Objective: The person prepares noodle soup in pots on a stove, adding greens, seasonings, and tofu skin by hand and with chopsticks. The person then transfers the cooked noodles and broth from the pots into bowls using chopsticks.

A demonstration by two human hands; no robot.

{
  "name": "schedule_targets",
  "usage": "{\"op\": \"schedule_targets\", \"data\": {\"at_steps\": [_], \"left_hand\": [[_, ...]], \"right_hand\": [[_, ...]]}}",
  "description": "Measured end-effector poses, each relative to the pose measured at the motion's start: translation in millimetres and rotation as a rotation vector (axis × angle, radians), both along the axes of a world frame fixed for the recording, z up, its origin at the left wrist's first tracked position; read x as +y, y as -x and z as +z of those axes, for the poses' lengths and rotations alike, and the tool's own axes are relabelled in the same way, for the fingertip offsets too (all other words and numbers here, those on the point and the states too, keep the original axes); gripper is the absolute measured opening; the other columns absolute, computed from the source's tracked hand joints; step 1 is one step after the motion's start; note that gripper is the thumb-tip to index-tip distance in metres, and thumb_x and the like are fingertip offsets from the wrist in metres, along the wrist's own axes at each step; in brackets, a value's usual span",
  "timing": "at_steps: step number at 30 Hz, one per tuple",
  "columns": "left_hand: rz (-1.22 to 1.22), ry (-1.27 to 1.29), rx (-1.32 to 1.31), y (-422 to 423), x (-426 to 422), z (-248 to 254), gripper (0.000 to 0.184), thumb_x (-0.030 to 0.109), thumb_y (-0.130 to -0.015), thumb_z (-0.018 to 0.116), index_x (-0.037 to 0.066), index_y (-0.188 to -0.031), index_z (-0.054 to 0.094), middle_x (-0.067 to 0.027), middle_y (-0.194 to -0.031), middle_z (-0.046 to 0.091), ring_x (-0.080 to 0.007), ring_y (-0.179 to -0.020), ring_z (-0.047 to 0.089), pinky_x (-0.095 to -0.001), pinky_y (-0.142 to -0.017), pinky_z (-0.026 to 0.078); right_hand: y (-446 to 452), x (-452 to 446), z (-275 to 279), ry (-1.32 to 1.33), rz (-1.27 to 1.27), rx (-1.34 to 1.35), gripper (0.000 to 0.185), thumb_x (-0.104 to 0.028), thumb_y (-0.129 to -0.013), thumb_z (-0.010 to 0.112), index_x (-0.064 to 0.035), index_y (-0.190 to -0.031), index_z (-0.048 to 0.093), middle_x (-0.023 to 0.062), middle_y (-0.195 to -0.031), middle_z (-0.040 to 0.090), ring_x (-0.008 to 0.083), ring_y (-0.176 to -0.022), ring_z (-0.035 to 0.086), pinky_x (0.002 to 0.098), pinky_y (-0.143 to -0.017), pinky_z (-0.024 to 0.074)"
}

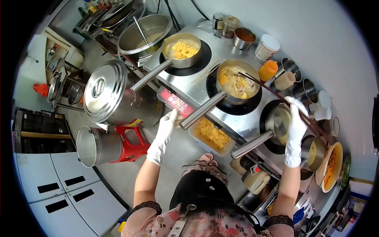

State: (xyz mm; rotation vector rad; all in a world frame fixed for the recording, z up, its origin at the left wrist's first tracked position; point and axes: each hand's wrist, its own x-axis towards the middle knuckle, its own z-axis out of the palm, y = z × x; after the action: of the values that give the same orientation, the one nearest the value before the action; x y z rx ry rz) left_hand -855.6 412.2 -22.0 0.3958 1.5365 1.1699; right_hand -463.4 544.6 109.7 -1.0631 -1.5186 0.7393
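My left hand point(170, 122), in a white glove, is closed at the end of the metal handle point(203, 110) of the middle pan, beside a pink and white label. My right hand point(296, 114), also gloved, grips long dark chopsticks point(272, 91). Their tips reach into the middle pan point(238, 81), which holds noodles and other food in broth. A second pan point(181, 49) with yellow pieces stands on the upper left burner. Below my right hand, a third pan point(279, 124) of pale liquid sits on the right burner.
A lidded steel pot point(103, 93) and an open pot point(148, 33) stand at the left, near a red stool point(132, 142). A tub of yellow food point(213, 134) is below the counter edge. Bottles point(268, 70) and containers line the wall; a bowl of orange shreds point(331, 168) is at right.
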Motion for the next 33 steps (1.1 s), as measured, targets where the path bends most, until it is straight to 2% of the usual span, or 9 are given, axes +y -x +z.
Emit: {"op": "schedule_targets", "data": {"at_steps": [1,5,8,13,18,22,25,28,33], "left_hand": [[0.014,-0.013,0.004,5.3,-7.5,-8.1,0.046,0.033,-0.092,0.06,-0.005,-0.117,0.058,-0.013,-0.105,0.066,-0.0187,-0.095,0.062,-0.028,-0.085,0.048],[0.152,-0.398,1.403,64.0,-23.3,-1.7,0.033,0.008,-0.083,0.068,0.001,-0.114,0.06,-0.0143,-0.111,0.06,-0.0254,-0.101,0.058,-0.0346,-0.09,0.046],[0.282,-0.364,1.67,109.3,-1.9,39.2,0.035,0.007,-0.08,0.069,0.004,-0.114,0.06,-0.0162,-0.109,0.059,-0.0316,-0.102,0.056,-0.0391,-0.091,0.044],[0.223,-0.281,1.55,168.9,38.7,46.0,0.037,0.015,-0.083,0.068,0.002,-0.117,0.059,-0.0218,-0.114,0.057,-0.0373,-0.105,0.055,-0.0424,-0.092,0.043],[0.124,-0.391,1.314,206.9,59.0,45.6,0.036,0.007,-0.084,0.066,0.001,-0.119,0.058,-0.0183,-0.119,0.055,-0.0323,-0.112,0.053,-0.0385,-0.098,0.041],[0.026,-0.397,1.197,233.5,69.3,50.1,0.032,0.004,-0.084,0.066,0.001,-0.115,0.06,-0.0153,-0.115,0.058,-0.0292,-0.11,0.054,-0.0361,-0.097,0.042],[0.011,-0.443,1.032,243.4,81.6,48.8,0.03,0.003,-0.084,0.065,0.001,-0.114,0.061,-0.0138,-0.115,0.058,-0.0272,-0.109,0.054,-0.035,-0.098,0.042],[-0.023,-0.442,1.001,248.4,95.5,54.7,0.028,0.002,-0.085,0.063,0.001,-0.113,0.061,-0.013,-0.115,0.058,-0.0256,-0.11,0.054,-0.0337,-0.098,0.041],[-0.063,-0.461,0.936,251.6,109.4,59.2,0.026,0.001,-0.087,0.061,0.0,-0.113,0.061,-0.0127,-0.116,0.058,-0.025,-0.11,0.054,-0.033,-0.098,0.04]], "right_hand": [[-0.5,-2.9,-9.7,-0.028,0.003,-0.007,0.013,0.0,-0.088,0.056,0.0039,-0.095,0.066,0.0114,-0.099,0.067,0.0196,-0.093,0.062,0.0314,-0.086,0.0481],[41.5,-9.6,5.7,-0.13,0.077,0.1,0.015,-0.003,-0.088,0.058,0.0038,-0.099,0.066,0.0133,-0.103,0.066,0.0232,-0.099,0.061,0.0336,-0.09,0.0461],[118.7,10.0,27.3,-0.017,0.18,0.065,0.015,-0.003,-0.084,0.061,0.0027,-0.097,0.067,0.0102,-0.102,0.067,0.0191,-0.097,0.061,0.0295,-0.09,0.0448],[257.2,84.1,-23.0,0.056,0.297,0.16,0.016,-0.01,-0.082,0.066,0.0018,-0.094,0.067,0.0103,-0.097,0.068,0.0187,-0.092,0.062,0.0289,-0.086,0.0466],[335.0,129.0,-76.3,0.197,0.326,0.088,0.018,-0.009,-0.081,0.066,0.0014,-0.096,0.067,0.0099,-0.099,0.068,0.0183,-0.095,0.062,0.028,-0.087,0.0468],[325.5,111.8,-55.8,0.178,0.393,-0.031,0.015,-0.009,-0.084,0.065,0.0009,-0.095,0.068,0.0098,-0.1,0.068,0.0174,-0.095,0.063,0.0276,-0.088,0.0466],[313.0,129.1,-72.6,0.182,0.167,-0.038,0.012,-0.003,-0.082,0.066,0.0004,-0.092,0.069,0.0093,-0.1,0.068,0.0172,-0.093,0.063,0.0276,-0.087,0.0478],[316.5,113.8,-74.7,0.144,0.204,-0.088,0.016,-0.001,-0.081,0.067,-0.0003,-0.097,0.068,0.0097,-0.1,0.069,0.0177,-0.095,0.064,0.0276,-0.088,0.048],[310.8,99.1,-29.0,0.222,0.144,-0.049,0.017,-0.004,-0.082,0.066,0.0003,-0.098,0.069,0.0106,-0.1,0.069,0.019,-0.094,0.064,0.0289,-0.086,0.0485]]}}
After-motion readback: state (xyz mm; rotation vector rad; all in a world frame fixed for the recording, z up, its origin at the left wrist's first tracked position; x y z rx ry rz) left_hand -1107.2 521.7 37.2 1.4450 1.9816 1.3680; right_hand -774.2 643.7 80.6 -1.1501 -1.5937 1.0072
